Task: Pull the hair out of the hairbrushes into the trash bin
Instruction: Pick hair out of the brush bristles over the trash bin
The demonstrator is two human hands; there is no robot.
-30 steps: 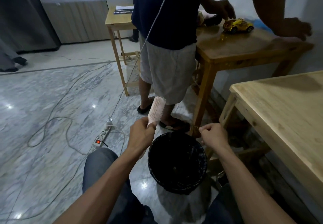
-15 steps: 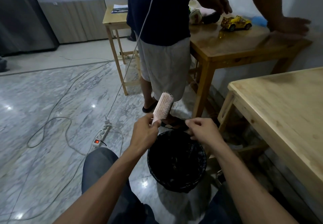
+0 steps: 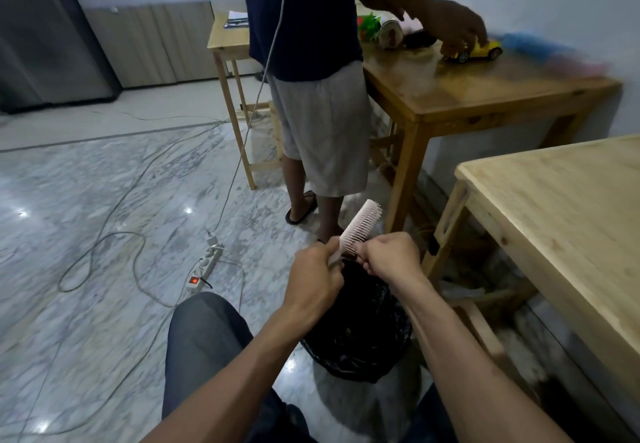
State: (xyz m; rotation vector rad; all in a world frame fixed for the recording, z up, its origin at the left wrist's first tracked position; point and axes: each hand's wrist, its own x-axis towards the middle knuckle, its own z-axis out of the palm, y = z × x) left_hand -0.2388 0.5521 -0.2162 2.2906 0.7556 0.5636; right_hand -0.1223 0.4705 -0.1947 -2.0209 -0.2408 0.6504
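We look down from a head-worn camera at a seated person's two bare forearms reaching over a black-lined trash bin [image 3: 360, 338] that stands on the marble floor [image 3: 86, 200] between the knees. The left hand [image 3: 313, 281] grips the handle of a pink hairbrush [image 3: 360, 226], fingers curled around it, and the brush head tilts up and to the right, bristles facing right, just above the bin's far rim. The right hand [image 3: 389, 257] is curled with its fingertips pinching at the lower bristles; we cannot tell whether hair is caught between them. To the right stands a pale wooden table [image 3: 571, 221]. Beyond, a person in grey shorts [image 3: 322, 124] stands at a darker table [image 3: 485, 89], one hand resting on a yellow toy car [image 3: 483, 51]. A white power strip [image 3: 204, 266] and cables lie on the floor at left.
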